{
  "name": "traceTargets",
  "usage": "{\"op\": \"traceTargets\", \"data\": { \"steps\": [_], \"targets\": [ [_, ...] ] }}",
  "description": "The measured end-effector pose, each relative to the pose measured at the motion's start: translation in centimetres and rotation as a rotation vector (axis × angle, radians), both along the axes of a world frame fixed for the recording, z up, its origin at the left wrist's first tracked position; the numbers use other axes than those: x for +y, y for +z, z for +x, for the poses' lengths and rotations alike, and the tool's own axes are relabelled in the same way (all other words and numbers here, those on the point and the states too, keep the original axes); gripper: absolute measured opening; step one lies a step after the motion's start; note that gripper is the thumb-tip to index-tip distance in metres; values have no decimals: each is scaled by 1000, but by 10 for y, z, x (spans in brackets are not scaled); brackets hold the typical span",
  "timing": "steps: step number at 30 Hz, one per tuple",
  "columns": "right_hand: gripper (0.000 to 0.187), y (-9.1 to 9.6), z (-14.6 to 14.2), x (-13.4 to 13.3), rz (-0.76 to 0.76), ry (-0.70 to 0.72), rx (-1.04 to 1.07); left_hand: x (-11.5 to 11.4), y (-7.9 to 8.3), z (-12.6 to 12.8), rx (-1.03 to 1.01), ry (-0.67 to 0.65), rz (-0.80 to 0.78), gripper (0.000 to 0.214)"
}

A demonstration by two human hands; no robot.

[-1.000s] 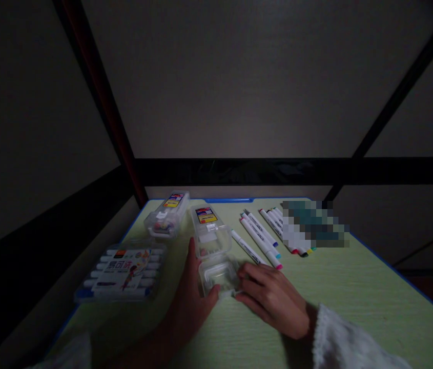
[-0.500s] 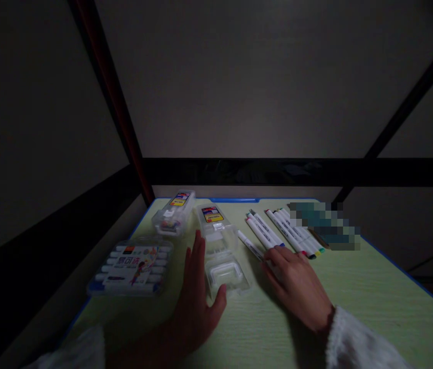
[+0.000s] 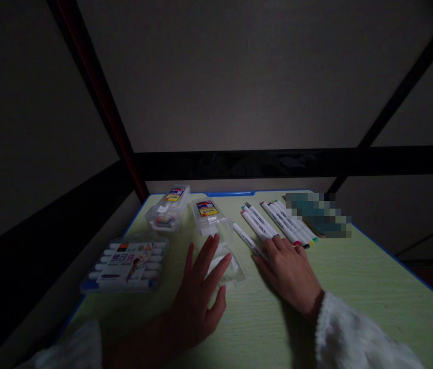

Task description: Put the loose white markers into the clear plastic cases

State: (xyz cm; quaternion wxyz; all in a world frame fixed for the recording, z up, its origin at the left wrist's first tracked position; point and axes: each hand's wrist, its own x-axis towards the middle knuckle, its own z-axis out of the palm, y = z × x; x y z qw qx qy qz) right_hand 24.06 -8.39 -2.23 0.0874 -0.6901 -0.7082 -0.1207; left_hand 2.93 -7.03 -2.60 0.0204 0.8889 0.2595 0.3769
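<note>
An opened clear plastic marker case [image 3: 216,233] lies in the middle of the light green table [image 3: 354,287], its lid folded toward me. My left hand [image 3: 201,294] rests with fingers spread over the lid end of that case and holds nothing. My right hand [image 3: 291,271] lies palm down just right of the case, its fingertips on the near ends of loose white markers [image 3: 256,225]. I cannot see whether those fingers pinch a marker.
A closed clear case [image 3: 167,209] sits at the back left. A flat pack of markers [image 3: 127,262] lies by the left edge. More loose markers [image 3: 289,223] lie in a row at the back right, next to a blurred patch. Dark walls surround the table.
My right hand left the case lid and moved right onto the loose markers. My left hand slid from beside the case onto its lid, with fingers now spread.
</note>
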Motion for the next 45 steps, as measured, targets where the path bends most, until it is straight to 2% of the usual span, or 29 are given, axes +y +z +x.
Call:
{"op": "traceTargets", "data": {
  "steps": [8,12,19,31,34,39,45],
  "targets": [
    [12,-8,1,2,44,30,-7,2,-2,0,37,-45,17,56],
    [12,-10,0,2,8,37,5,3,-1,0,60,-65,27,54],
    [13,0,-4,0,-59,9,64,8,0,-1,98,-81,57,49],
    [13,12,-7,-5,-20,-140,167,11,-1,0,91,-77,78,48],
    [16,12,-8,-5,61,-92,247,12,-1,-1,83,-90,97,48],
    [18,13,-13,-10,240,132,440,11,-1,-1,48,-85,96,59],
    [10,16,-21,-18,322,304,563,8,-2,0,-19,-111,112,77]
  ]
}}
